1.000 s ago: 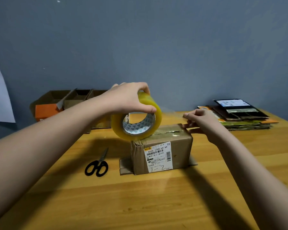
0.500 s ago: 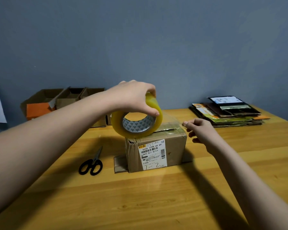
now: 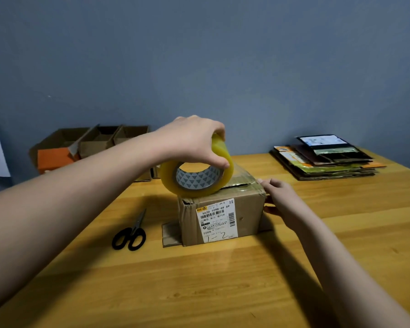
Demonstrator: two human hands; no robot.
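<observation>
A small brown cardboard box [image 3: 246, 216] with a white shipping label [image 3: 217, 221] stands mid-table. My left hand [image 3: 194, 140] grips a large yellowish roll of clear tape [image 3: 197, 176] from above; the roll stands on edge on the box's top left. A strip of tape runs from the roll across the box's top seam to the right edge. My right hand [image 3: 281, 200] presses against the box's right end with its fingers flat along the upper corner and side.
Black scissors [image 3: 130, 233] lie on the wooden table [image 3: 199, 287] left of the box. Open cardboard boxes [image 3: 90, 144], one with an orange face, sit at the back left. A stack of flattened cartons [image 3: 324, 159] lies at the back right.
My right hand let go of the tape end above the box and dropped onto the box's right end. The roll came down onto the box top and the strip now lies on it.
</observation>
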